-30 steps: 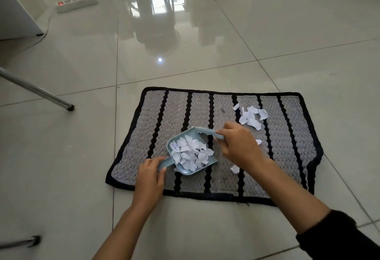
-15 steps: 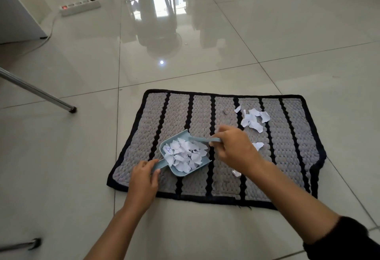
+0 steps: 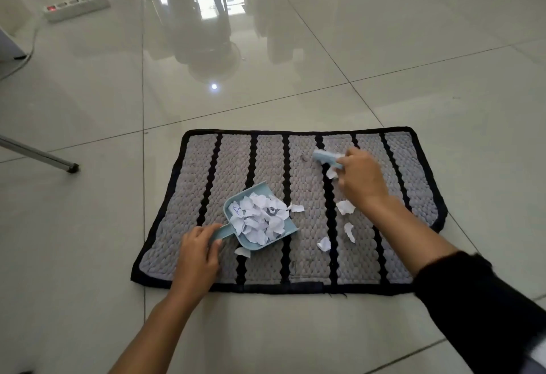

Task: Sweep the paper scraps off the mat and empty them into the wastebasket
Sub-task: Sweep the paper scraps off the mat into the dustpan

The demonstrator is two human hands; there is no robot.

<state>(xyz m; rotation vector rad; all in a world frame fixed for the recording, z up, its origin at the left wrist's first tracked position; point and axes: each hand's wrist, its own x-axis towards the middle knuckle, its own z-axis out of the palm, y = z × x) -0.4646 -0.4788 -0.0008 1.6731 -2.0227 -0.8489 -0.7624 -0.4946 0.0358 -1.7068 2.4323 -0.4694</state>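
A grey mat (image 3: 266, 160) with black stripes lies on the tiled floor. My left hand (image 3: 196, 252) grips the handle of a light blue dustpan (image 3: 288, 230) resting on the mat's middle, heaped with white paper scraps (image 3: 260, 218). My right hand (image 3: 359, 180) holds a small light blue brush (image 3: 325, 158) over the mat's far right part. Several loose scraps (image 3: 345, 206) lie on the mat between the dustpan and my right hand, one (image 3: 243, 251) just beside the pan's near edge. No wastebasket is in view.
A white power strip (image 3: 75, 7) with a black cable lies on the floor at the far left. A slanted metal leg (image 3: 44, 158) with a black foot stands left of the mat. A white cabinet edge (image 3: 7, 45) is at the far left.
My right hand has carried the brush away from the dustpan to the far right scraps. The dustpan has stayed under my left hand, and a few scraps now lie scattered to its right.
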